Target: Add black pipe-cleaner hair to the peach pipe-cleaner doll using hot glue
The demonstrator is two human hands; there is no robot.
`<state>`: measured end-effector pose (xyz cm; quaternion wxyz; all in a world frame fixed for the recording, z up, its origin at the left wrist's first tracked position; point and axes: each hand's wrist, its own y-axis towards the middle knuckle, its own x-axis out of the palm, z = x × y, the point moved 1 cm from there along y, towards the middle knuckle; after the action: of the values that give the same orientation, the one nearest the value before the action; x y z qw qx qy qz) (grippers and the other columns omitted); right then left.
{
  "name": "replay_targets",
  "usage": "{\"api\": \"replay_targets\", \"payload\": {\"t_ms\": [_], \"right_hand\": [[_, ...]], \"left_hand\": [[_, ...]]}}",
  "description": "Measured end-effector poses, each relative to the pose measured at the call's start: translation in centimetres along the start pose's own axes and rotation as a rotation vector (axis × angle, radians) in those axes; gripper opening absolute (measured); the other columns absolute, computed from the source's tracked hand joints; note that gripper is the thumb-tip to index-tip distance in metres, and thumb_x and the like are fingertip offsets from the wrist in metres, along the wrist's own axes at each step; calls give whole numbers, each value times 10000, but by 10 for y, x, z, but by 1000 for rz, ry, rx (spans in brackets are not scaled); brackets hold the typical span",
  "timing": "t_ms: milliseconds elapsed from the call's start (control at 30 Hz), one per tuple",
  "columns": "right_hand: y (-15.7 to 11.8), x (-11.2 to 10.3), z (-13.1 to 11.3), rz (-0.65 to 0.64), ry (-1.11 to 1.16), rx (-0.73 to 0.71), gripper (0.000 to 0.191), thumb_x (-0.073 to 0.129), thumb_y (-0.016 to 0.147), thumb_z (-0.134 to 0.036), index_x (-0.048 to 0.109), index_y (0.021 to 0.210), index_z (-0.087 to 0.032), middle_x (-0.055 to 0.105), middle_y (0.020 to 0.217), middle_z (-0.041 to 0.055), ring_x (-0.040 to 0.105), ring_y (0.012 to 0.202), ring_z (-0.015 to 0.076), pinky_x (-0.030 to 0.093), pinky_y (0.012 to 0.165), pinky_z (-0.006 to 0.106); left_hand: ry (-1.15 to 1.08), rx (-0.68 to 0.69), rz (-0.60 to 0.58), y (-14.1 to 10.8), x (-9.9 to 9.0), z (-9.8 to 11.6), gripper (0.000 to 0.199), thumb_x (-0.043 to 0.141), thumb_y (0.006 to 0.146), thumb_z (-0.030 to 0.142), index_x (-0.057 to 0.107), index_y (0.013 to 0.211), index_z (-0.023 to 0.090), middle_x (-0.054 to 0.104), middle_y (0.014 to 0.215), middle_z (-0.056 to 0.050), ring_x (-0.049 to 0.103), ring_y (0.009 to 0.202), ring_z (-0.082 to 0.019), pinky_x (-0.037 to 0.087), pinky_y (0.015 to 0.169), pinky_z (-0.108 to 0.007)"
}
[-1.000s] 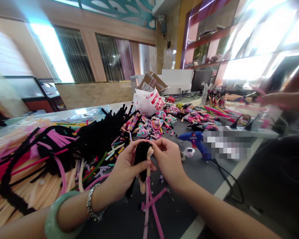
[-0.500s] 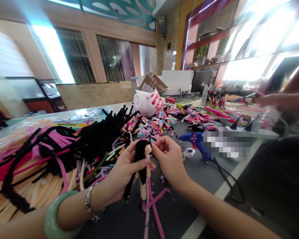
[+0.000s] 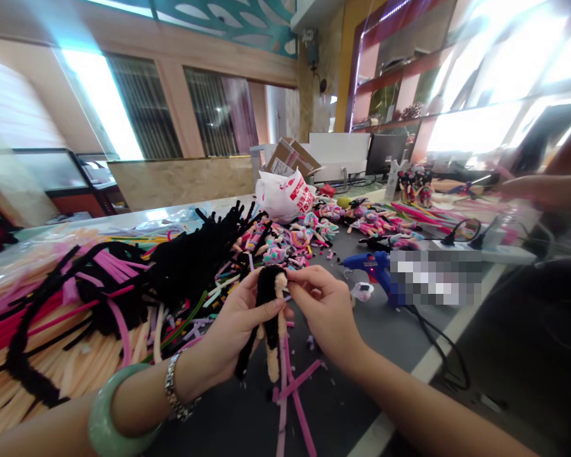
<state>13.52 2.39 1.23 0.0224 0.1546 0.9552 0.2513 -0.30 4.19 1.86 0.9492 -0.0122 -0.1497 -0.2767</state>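
Note:
A small fuzzy doll [image 3: 272,317] with long black hair and beige face and limbs is upright over the dark mat. My left hand [image 3: 242,320] grips it round the body, thumb across its front. At the head's right side, my right hand [image 3: 321,311] has thumb and forefinger pinched together against the doll; any small piece between them is too small to make out. Pink fuzzy stems [image 3: 297,381] lie below the doll.
Black fuzzy stems [image 3: 185,254] and beige stems [image 3: 85,368] heap at left. Behind are several small dolls [image 3: 368,222] and a white bag [image 3: 285,193]. A blue glue gun [image 3: 378,270] with a cable lies right. Another person's hand [image 3: 523,190] is at far right.
My right hand's fingertips have shifted slightly at the doll's head. The doll has turned or moved a little to the left. The other person's hand has moved slightly right.

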Motion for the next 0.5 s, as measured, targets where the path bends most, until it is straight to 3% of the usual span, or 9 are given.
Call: {"api": "replay_targets", "payload": {"t_ms": [200,500], "right_hand": [[0,1,1,-54,-10,67,90,654,745,-210,739,771,-194,696,738,24,577,646,158,438,573,262],[4,-1,5,-145,36,150,163,606,773,-207,761,822,-190,710,739,29,589,677,169,451,614,267]], "left_hand": [[14,35,-12,-1,1,1,366,705,764,152,534,1081,217,643,747,21,610,609,-83,522,574,-170],[142,146,-37,1,0,-1,458,730,732,123,577,1139,264,635,929,24,653,722,-91,536,693,-180]]}}
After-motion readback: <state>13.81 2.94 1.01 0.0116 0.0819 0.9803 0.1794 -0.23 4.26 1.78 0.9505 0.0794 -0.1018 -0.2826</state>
